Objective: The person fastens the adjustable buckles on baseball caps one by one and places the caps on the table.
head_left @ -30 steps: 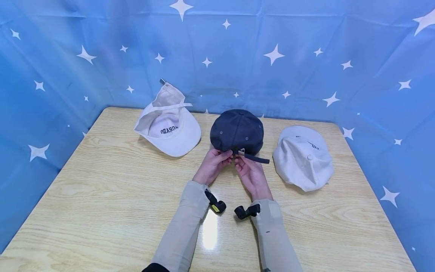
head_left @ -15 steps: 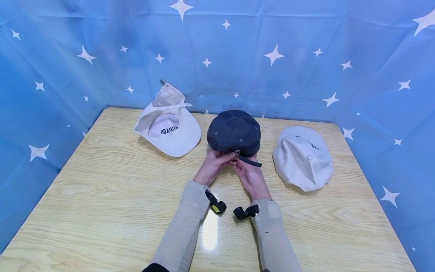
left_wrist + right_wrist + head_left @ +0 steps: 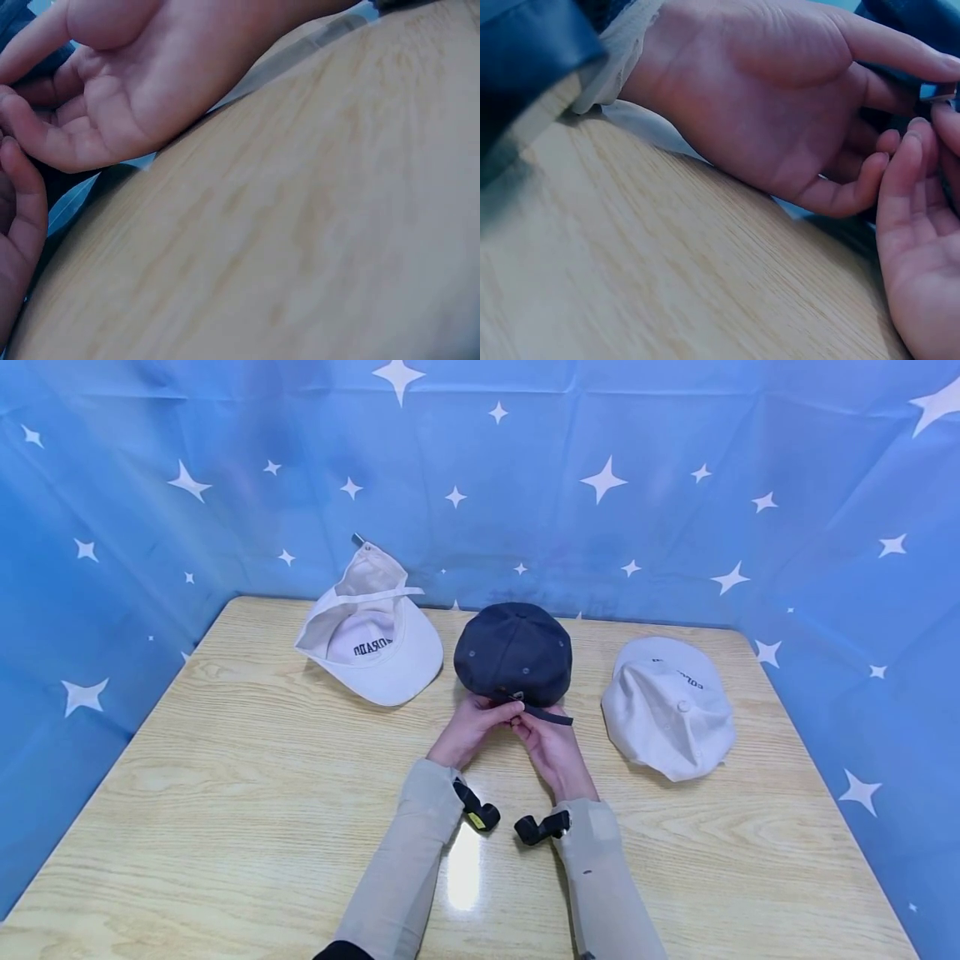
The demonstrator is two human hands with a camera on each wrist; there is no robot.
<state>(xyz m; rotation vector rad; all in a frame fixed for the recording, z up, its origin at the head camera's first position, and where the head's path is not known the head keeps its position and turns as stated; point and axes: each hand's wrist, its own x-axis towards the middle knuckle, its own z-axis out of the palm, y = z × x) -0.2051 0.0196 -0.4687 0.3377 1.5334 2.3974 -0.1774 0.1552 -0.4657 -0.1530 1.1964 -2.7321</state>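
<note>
- Left hand [image 3: 468,727]: pinches the navy cap's back strap [image 3: 550,717], thumb on top.
- Right hand [image 3: 553,750]: grips the strap from the other side, fingers curled, thumb and index at the metal buckle [image 3: 937,91]. Fingertips of both hands meet.
- Navy cap [image 3: 513,652]: crown up, back toward the person, near the table's far edge, mid-width. Strap tail sticks out to the right over the right hand.
- White cap [image 3: 405,672] at left: inside showing, just beside the navy one, narrow wood strip between.
- Off-white cap [image 3: 667,718] at right: crown dented, wider gap to the navy one.
- Table [image 3: 247,760]: bare wood left of the left sleeve and right of the right sleeve, widest at the near side.
- Starry blue backdrop [image 3: 480,435] right behind the far edge limits room there.
- Hidden: navy bill; exact finger contact under the strap. Buckle is cut by the right wrist view's edge; left wrist view barely catches the cap.
</note>
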